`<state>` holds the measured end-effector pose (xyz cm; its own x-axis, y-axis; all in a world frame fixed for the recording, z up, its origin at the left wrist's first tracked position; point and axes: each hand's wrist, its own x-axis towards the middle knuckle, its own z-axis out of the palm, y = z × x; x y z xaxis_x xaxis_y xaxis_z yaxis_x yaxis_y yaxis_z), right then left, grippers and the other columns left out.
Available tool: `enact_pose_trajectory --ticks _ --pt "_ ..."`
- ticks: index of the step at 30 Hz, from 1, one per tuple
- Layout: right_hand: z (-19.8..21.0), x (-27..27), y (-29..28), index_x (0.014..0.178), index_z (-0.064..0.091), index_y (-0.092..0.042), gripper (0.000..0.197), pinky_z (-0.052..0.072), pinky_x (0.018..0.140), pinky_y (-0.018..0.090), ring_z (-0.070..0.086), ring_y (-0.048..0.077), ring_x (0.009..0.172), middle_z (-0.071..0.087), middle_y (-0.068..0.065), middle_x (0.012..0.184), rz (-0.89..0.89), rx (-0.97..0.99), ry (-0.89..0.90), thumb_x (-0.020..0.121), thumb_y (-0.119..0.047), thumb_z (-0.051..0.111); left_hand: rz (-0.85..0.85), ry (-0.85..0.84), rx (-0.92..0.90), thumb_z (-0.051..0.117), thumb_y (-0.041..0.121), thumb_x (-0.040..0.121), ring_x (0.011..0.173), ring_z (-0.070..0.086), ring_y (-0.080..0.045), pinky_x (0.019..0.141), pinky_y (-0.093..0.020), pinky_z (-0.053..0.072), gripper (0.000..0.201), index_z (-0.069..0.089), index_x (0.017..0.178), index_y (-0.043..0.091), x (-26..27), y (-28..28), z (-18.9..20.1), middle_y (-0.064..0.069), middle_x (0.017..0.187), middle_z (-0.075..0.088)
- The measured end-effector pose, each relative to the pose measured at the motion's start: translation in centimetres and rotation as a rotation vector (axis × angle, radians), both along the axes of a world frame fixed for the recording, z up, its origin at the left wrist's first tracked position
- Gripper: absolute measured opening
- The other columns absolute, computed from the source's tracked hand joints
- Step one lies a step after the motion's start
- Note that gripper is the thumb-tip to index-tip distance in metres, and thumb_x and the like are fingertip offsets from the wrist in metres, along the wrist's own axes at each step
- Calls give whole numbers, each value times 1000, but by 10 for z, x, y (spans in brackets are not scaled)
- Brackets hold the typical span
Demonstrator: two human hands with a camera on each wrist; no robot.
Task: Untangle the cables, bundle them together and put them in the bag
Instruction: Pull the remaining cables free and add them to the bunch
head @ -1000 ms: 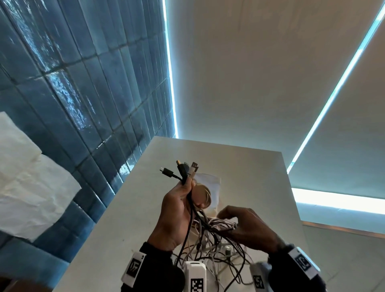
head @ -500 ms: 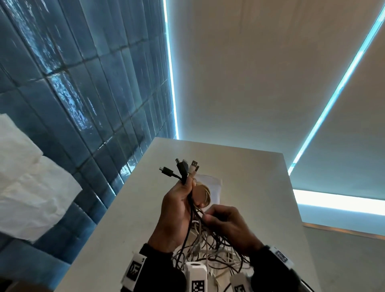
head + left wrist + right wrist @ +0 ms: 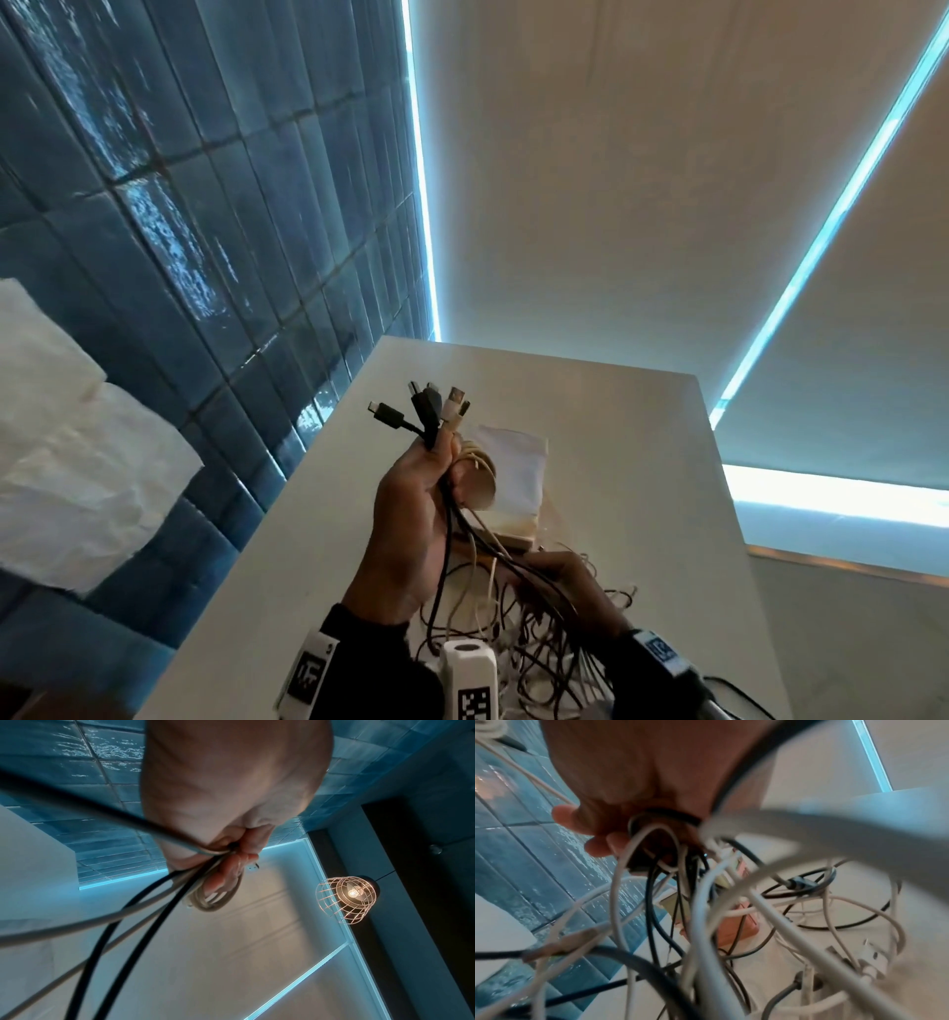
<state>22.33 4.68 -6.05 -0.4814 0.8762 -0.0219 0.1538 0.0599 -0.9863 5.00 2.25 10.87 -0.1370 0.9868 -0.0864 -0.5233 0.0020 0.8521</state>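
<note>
My left hand (image 3: 411, 493) is raised above the table and grips a bunch of black and white cables (image 3: 457, 519) just below their plugs (image 3: 426, 406), which fan out above the fist. A small coil of beige cable (image 3: 218, 898) hangs from its fingers (image 3: 226, 870). The strands run down into a tangled heap of cables (image 3: 544, 663) on the table. My right hand (image 3: 560, 586) is low in that heap, its fingers (image 3: 598, 845) curled round several black and white strands (image 3: 659, 841). A white bag (image 3: 518, 473) lies flat on the table behind my left hand.
The pale table (image 3: 642, 462) runs away from me, with a blue tiled wall (image 3: 205, 231) along its left side. A low wooden block (image 3: 508, 534) sits by the bag. A wire-cage lamp (image 3: 347, 898) hangs overhead. White crumpled paper (image 3: 67, 437) is at the left.
My right hand has dropped from beside the left hand down into the cable heap. The left hand keeps the bunch of plugs up in the same place.
</note>
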Motion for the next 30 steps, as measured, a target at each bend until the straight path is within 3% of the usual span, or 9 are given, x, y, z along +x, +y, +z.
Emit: enact_pose_trajectory --ticks 5,11,15,17,19,22,25,28,30 --pt "-9 5 8 70 68 -14 41 36 58 32 46 12 60 53 -4 62 -20 -23 -70 82 -53 65 -26 -66 27 51 30 89 58 26 -14 60 -32 22 22 44 76 14 0 -4 8 -1 65 27" --pt "-13 25 11 65 67 -18 34 37 56 27 48 8 54 52 -6 57 -16 -61 -103 91 -41 62 -13 -71 55 45 26 95 55 29 -13 59 -30 24 23 45 75 14 -14 -4 18 0 63 31" --pt "17 28 18 75 71 -8 38 42 54 29 52 20 52 55 10 56 -107 -141 72 84 -45 68 -4 116 0 43 25 96 53 30 -11 56 -28 25 28 58 88 3 -10 -2 14 0 62 33" --pt "37 26 21 77 70 -5 40 39 52 30 47 21 52 50 15 54 -166 -138 153 80 -45 67 1 183 -49 40 23 100 53 30 -10 54 -27 25 28 49 106 -3 -5 0 8 1 62 34" --pt "57 21 24 80 68 -1 33 35 48 26 40 18 50 41 11 56 -169 -176 279 83 -33 63 -9 217 -102 40 22 102 50 30 -9 52 -26 25 29 57 98 0 2 0 3 1 61 35" --pt "84 11 25 86 67 -2 26 23 44 24 26 15 50 30 6 60 -113 -229 422 89 -24 55 -43 243 -171 41 23 101 47 31 -9 49 -24 25 34 43 69 14 14 2 -1 2 58 38" --pt "101 6 26 84 69 -4 32 15 44 25 20 15 47 32 3 53 -12 -209 280 95 -30 53 -53 250 -201 40 22 102 46 33 -10 49 -25 26 32 40 70 15 17 3 -3 2 55 40" --pt "109 19 29 83 68 -7 15 21 44 24 33 10 46 49 -2 56 282 -287 37 89 -17 60 -18 178 -202 39 20 102 45 33 -9 49 -25 26 29 41 73 14 9 5 -1 2 55 40" --pt "106 32 31 86 65 -5 13 22 44 24 33 10 47 43 1 60 503 -459 123 84 -16 61 6 93 -191 39 20 101 45 33 -8 47 -23 28 27 43 75 14 0 7 1 2 56 39"
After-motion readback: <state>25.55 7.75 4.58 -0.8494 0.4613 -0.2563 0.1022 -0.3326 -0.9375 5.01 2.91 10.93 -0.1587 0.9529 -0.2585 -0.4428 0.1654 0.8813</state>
